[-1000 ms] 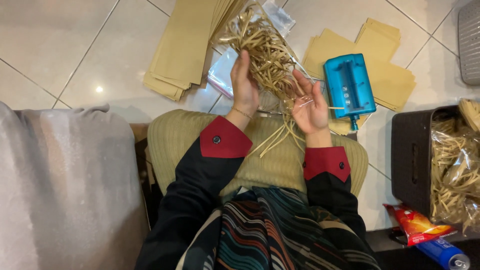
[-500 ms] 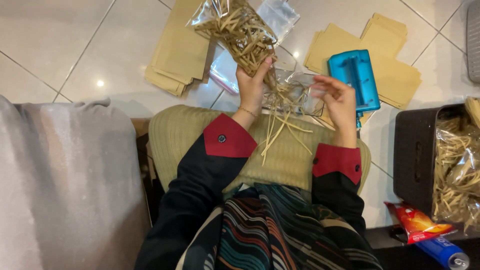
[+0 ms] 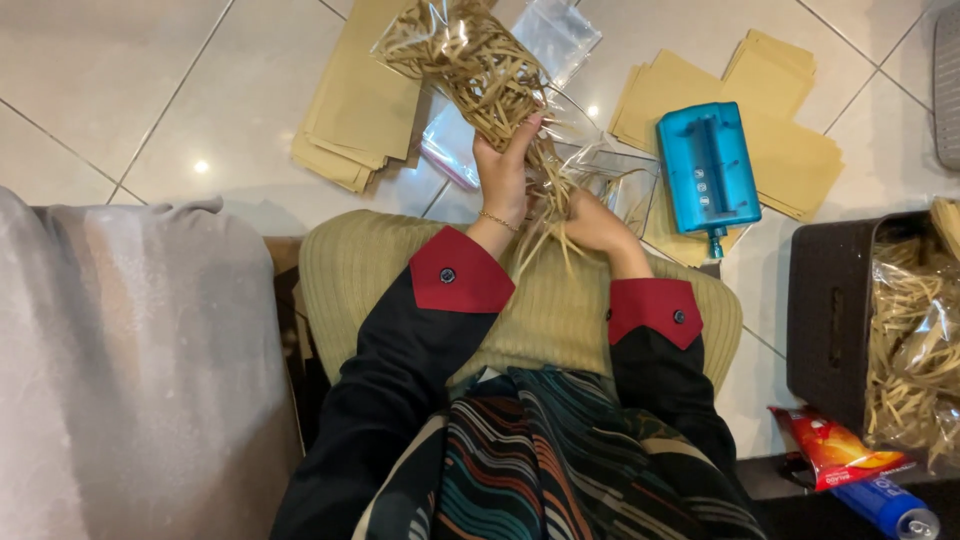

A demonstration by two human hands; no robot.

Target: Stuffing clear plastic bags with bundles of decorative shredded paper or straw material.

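Observation:
My left hand grips the neck of a clear plastic bag stuffed with tan paper strips and holds it up over the tiled floor. Loose strips hang from the bag's open end down onto a beige ribbed cushion on my lap. My right hand is closed around those hanging strips at the bag's mouth, right next to my left hand. Both arms wear black sleeves with red cuffs.
A blue hand paper shredder lies on tan paper sheets to the right. More tan sheets and clear bags lie on the floor ahead. A dark basket with filled bags stands at right, a grey blanket at left.
My left hand closed on the bag's neck and lifted the bag up and left. My right hand came from open beside the bag to gripping the hanging strips.

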